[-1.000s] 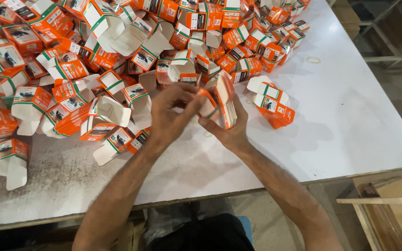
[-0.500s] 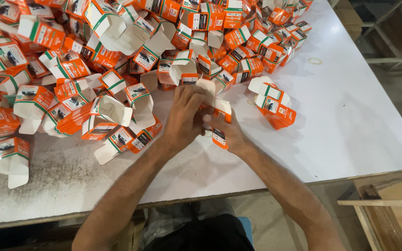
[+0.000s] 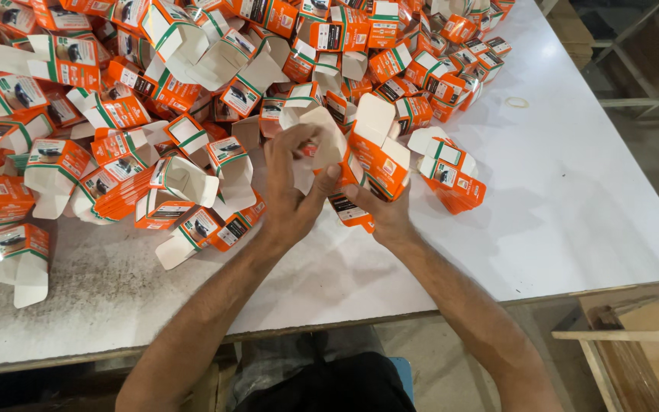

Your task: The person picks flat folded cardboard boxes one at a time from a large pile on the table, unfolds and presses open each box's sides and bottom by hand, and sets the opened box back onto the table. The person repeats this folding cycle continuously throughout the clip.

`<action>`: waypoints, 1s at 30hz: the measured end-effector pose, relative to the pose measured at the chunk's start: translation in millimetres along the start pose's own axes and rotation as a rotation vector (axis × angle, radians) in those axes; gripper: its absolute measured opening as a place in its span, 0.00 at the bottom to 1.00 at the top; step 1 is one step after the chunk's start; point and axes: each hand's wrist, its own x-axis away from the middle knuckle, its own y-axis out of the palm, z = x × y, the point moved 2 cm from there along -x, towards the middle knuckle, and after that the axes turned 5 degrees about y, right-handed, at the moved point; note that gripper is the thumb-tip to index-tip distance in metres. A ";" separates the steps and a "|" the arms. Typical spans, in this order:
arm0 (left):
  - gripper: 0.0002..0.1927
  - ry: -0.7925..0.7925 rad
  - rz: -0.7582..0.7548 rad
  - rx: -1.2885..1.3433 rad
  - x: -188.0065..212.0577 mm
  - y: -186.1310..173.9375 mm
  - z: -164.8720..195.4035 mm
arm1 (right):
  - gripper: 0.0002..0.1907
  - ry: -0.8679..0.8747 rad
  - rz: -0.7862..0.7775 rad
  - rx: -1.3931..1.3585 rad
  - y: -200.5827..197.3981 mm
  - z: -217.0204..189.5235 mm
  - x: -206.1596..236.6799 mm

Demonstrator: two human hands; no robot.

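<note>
While raised just above the white desk near its middle, held between both hands: a small orange-and-white carton, half folded, white flaps open at its far end. Left hand clenched on the carton's left side, thumb pressed against a white flap, fingers curled over the top edge. Right hand grasping the carton from beneath and from the near side, mostly hidden under the cardboard, only knuckles and wrist showing. Both forearms reaching in from the near edge of the desk, bare to the elbow. Heaped across the far and left parts of the desk, a big pile of like cartons, orange with green and white bands, many lying open with white flaps up, some flat, some tumbled on their sides. Just right of the hands, a small cluster of folded cartons lying apart from the main heap, touching one another. Farther right, near the far edge, a thin pale ring lying alone on the bare surface. At the left near corner, one open carton standing a little away from the rest. Beyond the right edge of the desk, a grey floor and a wooden frame at the near right.
</note>
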 end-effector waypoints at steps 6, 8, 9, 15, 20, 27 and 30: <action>0.15 -0.472 0.082 0.521 6.2 11.5 -23.0 | 0.32 -0.317 -0.028 0.592 14.0 -10.5 9.2; 0.10 -0.601 0.324 0.915 3.0 14.4 -23.1 | 0.35 -0.404 -0.032 0.653 20.2 -13.5 10.5; 0.09 -0.627 0.317 0.900 1.8 15.0 -22.9 | 0.37 -0.447 -0.031 0.685 21.8 -15.3 11.4; 0.13 -0.333 0.162 0.662 -6.9 4.6 -2.5 | 0.34 -0.040 -0.027 0.054 12.1 -2.5 1.4; 0.08 -0.186 0.096 0.462 1.5 8.3 -7.1 | 0.31 0.117 0.052 -0.192 2.5 11.2 -0.3; 0.06 -0.297 0.078 0.511 5.6 7.7 -14.6 | 0.27 0.130 0.087 -0.275 5.6 6.7 1.0; 0.09 -0.136 0.016 0.365 3.2 7.1 -6.5 | 0.27 0.078 0.096 -0.203 7.0 2.0 0.6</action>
